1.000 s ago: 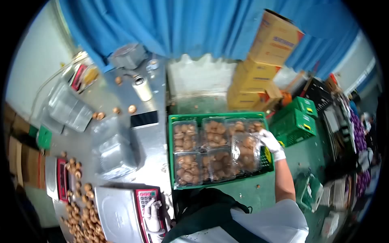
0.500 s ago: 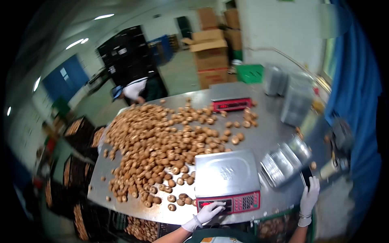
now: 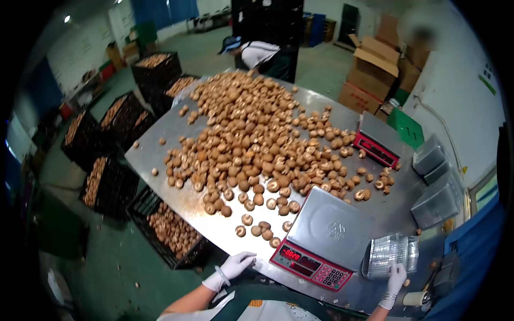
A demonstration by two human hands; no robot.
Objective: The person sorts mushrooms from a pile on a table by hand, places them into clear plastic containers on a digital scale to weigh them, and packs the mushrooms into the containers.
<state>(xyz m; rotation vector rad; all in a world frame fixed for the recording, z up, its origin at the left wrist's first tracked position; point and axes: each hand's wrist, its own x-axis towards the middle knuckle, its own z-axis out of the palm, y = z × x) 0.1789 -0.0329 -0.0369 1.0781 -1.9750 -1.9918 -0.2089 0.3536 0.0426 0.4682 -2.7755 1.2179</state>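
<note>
My left hand point(image 3: 235, 268), in a white glove, is at the table's near edge, left of the digital scale point(image 3: 334, 230). Its fingers are stretched out and it holds nothing. The scale has a bare metal pan and a lit red display. My right hand point(image 3: 395, 279), also gloved, has its bunched fingers on the near edge of the stacked clear plastic trays point(image 3: 390, 255), right of the scale; the exact grip is partly hidden. A large heap of brown mushrooms point(image 3: 241, 128) covers the middle of the table, with several loose ones near the scale.
A second scale point(image 3: 379, 140) stands at the back right, near stacked clear containers point(image 3: 436, 198) and a green crate point(image 3: 405, 127). Black crates of mushrooms point(image 3: 110, 182) stand left on the floor. Another person point(image 3: 259, 55) bends beyond the metal table point(image 3: 155, 142). Cardboard boxes point(image 3: 369, 75) stand behind.
The view has swung left. My left hand has moved off the scale's display to its left side. My right hand has come from beyond the trays onto their near edge.
</note>
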